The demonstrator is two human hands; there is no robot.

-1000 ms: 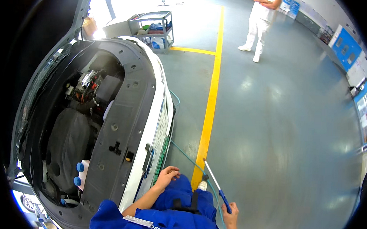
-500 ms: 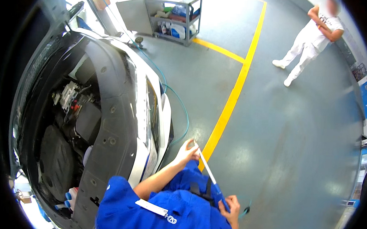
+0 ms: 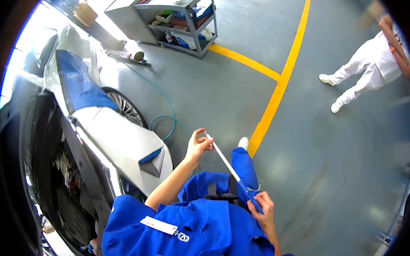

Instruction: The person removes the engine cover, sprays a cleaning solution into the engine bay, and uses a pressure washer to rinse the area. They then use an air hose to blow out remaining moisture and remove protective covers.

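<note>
A thin straight rod [image 3: 224,159], white for most of its length with a blue lower part, slants across in front of my body. The tip of its white end is pinched between the thumb and finger of my left hand [image 3: 198,147]. Around the blue end close the fingers of my right hand [image 3: 263,210], low on my right side. What kind of tool the rod is, I cannot make out. Beside my left arm stands a white car [image 3: 118,133] with its engine bay open.
A blue cover [image 3: 79,83] drapes the car's fender above the front wheel [image 3: 125,105]. A teal hose [image 3: 163,96] loops over the floor. Ahead stands a grey cart [image 3: 197,34] with supplies. Yellow lines [image 3: 279,94] cross the floor; a person in white [image 3: 372,62] stands at the far right.
I have moved forward along the car's front corner, so the fender and wheel now show. Both hands keep hold of the rod. One of my shoes has come into view.
</note>
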